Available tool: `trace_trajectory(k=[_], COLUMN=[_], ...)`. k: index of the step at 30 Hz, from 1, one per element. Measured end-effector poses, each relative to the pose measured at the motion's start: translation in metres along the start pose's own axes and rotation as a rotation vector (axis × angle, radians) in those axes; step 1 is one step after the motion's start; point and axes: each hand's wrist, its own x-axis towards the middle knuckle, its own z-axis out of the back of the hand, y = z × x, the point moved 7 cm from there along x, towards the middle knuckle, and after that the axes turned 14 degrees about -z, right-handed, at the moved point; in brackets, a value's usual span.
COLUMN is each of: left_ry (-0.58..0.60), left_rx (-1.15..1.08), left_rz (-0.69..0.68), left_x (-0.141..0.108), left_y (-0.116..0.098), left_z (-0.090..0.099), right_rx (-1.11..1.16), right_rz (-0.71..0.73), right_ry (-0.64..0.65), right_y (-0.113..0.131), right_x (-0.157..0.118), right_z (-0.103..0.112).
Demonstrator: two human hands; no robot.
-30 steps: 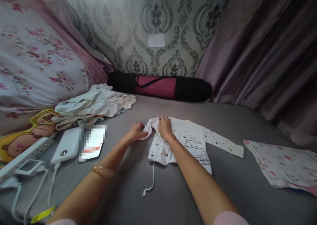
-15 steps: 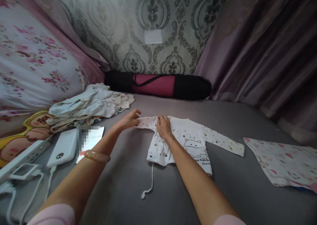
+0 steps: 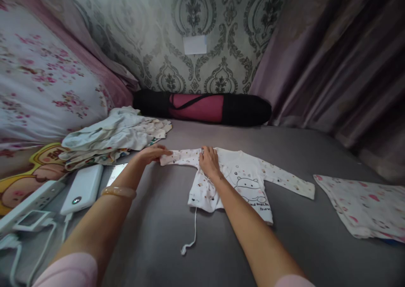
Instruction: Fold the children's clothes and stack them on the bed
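A small white baby shirt point(image 3: 234, 162), printed with a cartoon hippo and dotted sleeves, lies spread on the grey bed sheet. My left hand point(image 3: 154, 153) is at the cuff of its left-hand sleeve point(image 3: 185, 155), thumb and fingers closed on the edge. Bent fingers of my right hand point(image 3: 209, 162) grip the fabric where that sleeve meets the body. From the lower hem a white tie string point(image 3: 195, 232) trails toward me. The other sleeve point(image 3: 289, 181) stretches out to the right, untouched.
At left are a heap of baby clothes point(image 3: 110, 133), a white power bank point(image 3: 82, 188), a partly hidden phone point(image 3: 117, 172) and a power strip point(image 3: 34, 200) with cables. Folded printed cloth point(image 3: 367, 207) lies right. A black-and-red long bag point(image 3: 196, 108) rests against the wall.
My left hand has moved left along the sleeve to its cuff, and the sleeve now lies longer and straighter. My right hand stays at the shoulder.
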Motion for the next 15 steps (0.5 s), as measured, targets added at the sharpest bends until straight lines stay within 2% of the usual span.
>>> trace_trajectory(k=[3,8,10,12,15], left_ry=[-0.171,-0.364,-0.353,-0.292,-0.217], left_rx=[0.021,0.292,0.488,0.741,0.979], left_rz=[-0.106,-0.162,-0.244,-0.317,-0.318], left_x=[0.001,-0.006,-0.011,-0.015,-0.02], left_y=[-0.008,-0.015,-0.022,-0.028,-0.024], left_z=[0.004,0.005,0.003,-0.001,-0.007], right_rx=[-0.015,-0.087,-0.111,-0.128,-0.149], right_rz=[0.012,0.03,0.03,0.031,0.032], right_ry=[0.005,0.001,0.016,0.021,0.018], right_y=[0.0,0.003,0.005,0.008,0.012], right_x=[-0.001,-0.004,-0.005,-0.007,-0.008], right_z=[0.0,0.0,0.001,0.002,0.004])
